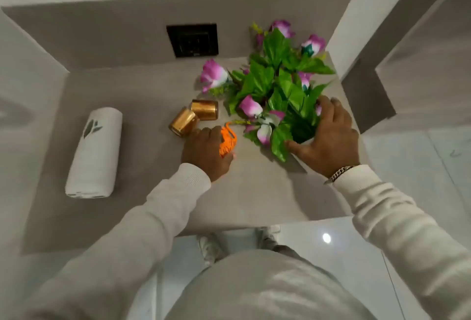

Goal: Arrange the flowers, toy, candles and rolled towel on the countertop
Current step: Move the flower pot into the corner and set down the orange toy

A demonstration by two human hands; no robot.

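Left hand [205, 152] curls its grip around the striped orange plastic toy [227, 142]. Right hand [327, 138], fingers spread, cups leafy fabric flowers [275, 85]. Two shiny gold cylindrical candles [195, 117] lie at ten o'clock of the toy.

Both arms are reaching forward in pale long sleeves. The left hand [205, 152] is curling its fingers closed around something small. The right hand [328, 136] is spreading wide, fingers apart, palm facing down, with a chain bracelet [340, 173] on its wrist.
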